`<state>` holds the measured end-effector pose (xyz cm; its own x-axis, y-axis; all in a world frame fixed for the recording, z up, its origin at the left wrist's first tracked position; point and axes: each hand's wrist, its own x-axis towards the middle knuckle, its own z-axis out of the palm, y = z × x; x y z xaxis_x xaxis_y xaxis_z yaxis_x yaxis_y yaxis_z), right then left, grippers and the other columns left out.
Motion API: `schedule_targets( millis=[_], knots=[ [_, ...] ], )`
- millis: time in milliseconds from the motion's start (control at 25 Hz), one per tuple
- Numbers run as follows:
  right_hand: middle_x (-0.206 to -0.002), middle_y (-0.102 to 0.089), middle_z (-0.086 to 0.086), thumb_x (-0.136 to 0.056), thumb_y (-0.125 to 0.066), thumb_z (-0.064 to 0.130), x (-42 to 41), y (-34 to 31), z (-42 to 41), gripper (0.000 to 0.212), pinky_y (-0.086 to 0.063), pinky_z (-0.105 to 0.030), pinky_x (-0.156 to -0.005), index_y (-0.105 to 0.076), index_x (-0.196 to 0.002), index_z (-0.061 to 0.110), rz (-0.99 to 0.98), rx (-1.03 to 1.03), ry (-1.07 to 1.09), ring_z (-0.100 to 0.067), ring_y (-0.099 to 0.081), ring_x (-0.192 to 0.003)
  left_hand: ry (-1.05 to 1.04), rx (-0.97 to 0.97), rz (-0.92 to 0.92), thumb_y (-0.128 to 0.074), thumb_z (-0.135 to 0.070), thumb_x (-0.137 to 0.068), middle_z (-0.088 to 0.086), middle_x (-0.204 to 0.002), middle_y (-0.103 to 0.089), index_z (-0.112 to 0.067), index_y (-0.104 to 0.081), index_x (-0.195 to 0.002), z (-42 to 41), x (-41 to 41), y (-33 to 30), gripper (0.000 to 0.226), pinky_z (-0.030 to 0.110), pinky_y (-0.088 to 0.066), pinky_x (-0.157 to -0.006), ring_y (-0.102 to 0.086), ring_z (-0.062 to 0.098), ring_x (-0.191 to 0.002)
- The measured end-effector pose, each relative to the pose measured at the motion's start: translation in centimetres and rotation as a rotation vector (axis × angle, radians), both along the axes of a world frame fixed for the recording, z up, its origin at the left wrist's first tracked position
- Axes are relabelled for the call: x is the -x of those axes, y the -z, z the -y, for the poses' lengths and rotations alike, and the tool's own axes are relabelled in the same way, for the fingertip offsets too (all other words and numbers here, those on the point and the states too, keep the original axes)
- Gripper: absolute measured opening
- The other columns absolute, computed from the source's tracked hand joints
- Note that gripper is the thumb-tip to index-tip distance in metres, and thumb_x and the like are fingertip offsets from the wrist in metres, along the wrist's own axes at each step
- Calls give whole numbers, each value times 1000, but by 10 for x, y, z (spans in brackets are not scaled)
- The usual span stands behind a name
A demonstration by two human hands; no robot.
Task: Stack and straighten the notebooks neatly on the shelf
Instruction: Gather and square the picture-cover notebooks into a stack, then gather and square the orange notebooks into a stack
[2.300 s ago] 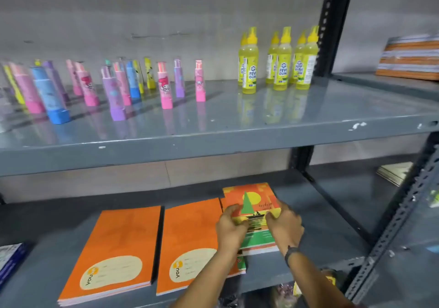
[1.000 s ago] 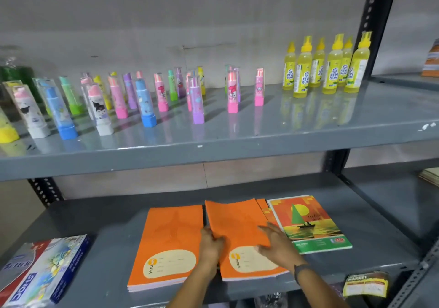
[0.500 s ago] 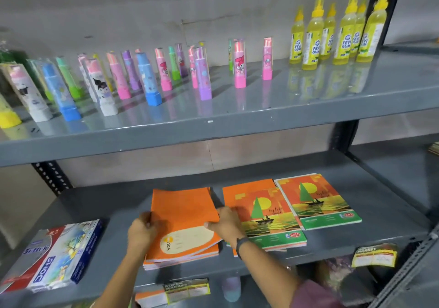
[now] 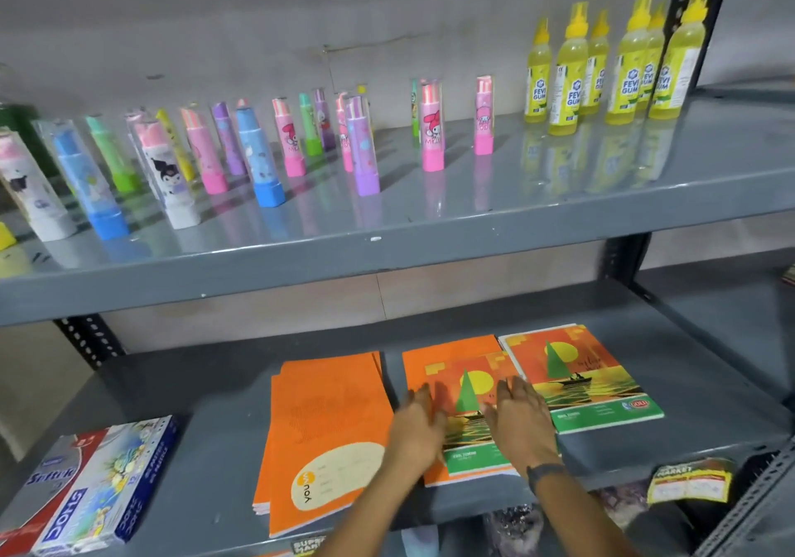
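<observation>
Left hand (image 4: 419, 421): fingers spread flat, palm down on left edge of middle sailboat pile, holding nothing; blurred.
Right hand (image 4: 518, 421): fingers spread flat, palm down on right side of same pile, holding nothing; dark band on wrist (image 4: 545, 472).
Middle sailboat pile (image 4: 462, 369): lower shelf, between both hands, plain orange book showing underneath at 12 o'clock; edges not flush.
Orange stack (image 4: 320, 423): at 9 o'clock of the hands, just beside left hand, several books fanned slightly, "YOU" label oval near front edge, front corner overhangs shelf lip.
Right sailboat notebook (image 4: 578, 378): at 3 o'clock of right hand, its left edge lies over the middle pile, tilted a bit.
Lower shelf (image 4: 705, 406): grey metal, holds all notebooks.
Pastel box (image 4: 92, 487): at 9 o'clock far left on lower shelf, well apart from orange stack.
Upper shelf (image 4: 430, 251): at 12 o'clock above hands.
Character tubes (image 4: 258, 152): upright rows, left to centre of upper shelf.
Gum bottles (image 4: 619, 66): yellow, clustered at 1 o'clock, upper shelf right.
Price tag (image 4: 688, 483): hanging under the lower shelf's front at 4 o'clock.
</observation>
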<state>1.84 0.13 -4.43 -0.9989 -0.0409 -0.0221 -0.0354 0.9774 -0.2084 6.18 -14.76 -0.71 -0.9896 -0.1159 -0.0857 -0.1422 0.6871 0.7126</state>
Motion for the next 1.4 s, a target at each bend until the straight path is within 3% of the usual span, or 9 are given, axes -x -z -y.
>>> schedule_targets(
  millis=[160,240,360,480,680,800,960,1120,1400],
  knots=[
    [-161,-10,-15,-96,-2,47,0,12,-7,68,-5,-36,-123,-16,-151,11,4,-26,-60,-27,-4,-150,20,16,257,-37,-34,-95,17,-151,-28,-20,-24,-145,-38,28,11,54,39,-26,-114,-24,34,-140],
    [-161,-6,-15,-89,11,49,1,11,-8,78,-3,-37,-123,-13,-151,10,21,11,-59,-28,-1,-150,-154,-84,203,-46,-31,-92,16,-139,-47,-16,-31,-140,-46,31,12,52,38,-37,-107,-40,34,-130],
    [-161,-2,-17,-100,-9,43,1,12,-7,62,0,-37,-123,-8,-152,9,61,23,-64,-29,3,-150,-491,-539,149,-60,-18,-84,14,-116,-65,-8,-48,-122,-41,34,4,40,34,-49,-88,-61,29,-102],
    [-161,-2,-16,-101,-17,41,0,10,-10,61,0,-36,-123,-8,-152,9,73,48,-88,-28,3,-150,-621,-851,129,-63,-11,-84,19,-103,-69,-9,-61,-85,-30,39,5,4,40,-51,-90,-64,33,-95],
    [-162,-5,-11,-100,-20,44,-4,4,-12,60,-2,-35,-123,-15,-152,14,39,152,-98,-24,1,-150,-537,-691,44,-47,-6,-93,19,-105,-60,-6,-42,-98,-46,31,17,7,30,-38,-76,-57,28,-91],
    [-161,-12,-10,-98,-33,46,-9,-9,-13,59,-16,-36,-122,-25,-150,19,6,361,-61,-24,-8,-150,-607,-602,-81,-45,-3,-94,23,-106,-59,2,-42,-108,-39,27,16,16,32,-36,-76,-58,33,-94],
    [-141,-48,-13,-92,-58,34,5,-42,-30,51,-45,-30,-97,-48,-139,16,-183,678,128,-28,-51,-125,-669,-656,-254,-48,-6,-94,21,-102,-59,3,-41,-119,-46,37,-7,28,37,-42,-76,-58,31,-83],
    [-105,-71,-22,-87,-65,17,26,-64,-92,26,-44,-29,-69,-67,-110,4,-324,767,328,-38,-66,-98,-441,-604,-205,-51,-7,-92,15,-99,-64,1,-47,-120,-107,66,-24,30,30,-40,-70,-59,27,-77],
    [-117,-66,-22,-90,-61,26,40,-41,-160,32,-44,-44,-95,-64,-117,9,-64,529,518,-40,-57,-114,-97,-71,5,-49,-24,-92,16,-118,-59,-10,-61,-112,-159,83,-4,27,35,-51,-75,-63,34,-97]
  ],
)
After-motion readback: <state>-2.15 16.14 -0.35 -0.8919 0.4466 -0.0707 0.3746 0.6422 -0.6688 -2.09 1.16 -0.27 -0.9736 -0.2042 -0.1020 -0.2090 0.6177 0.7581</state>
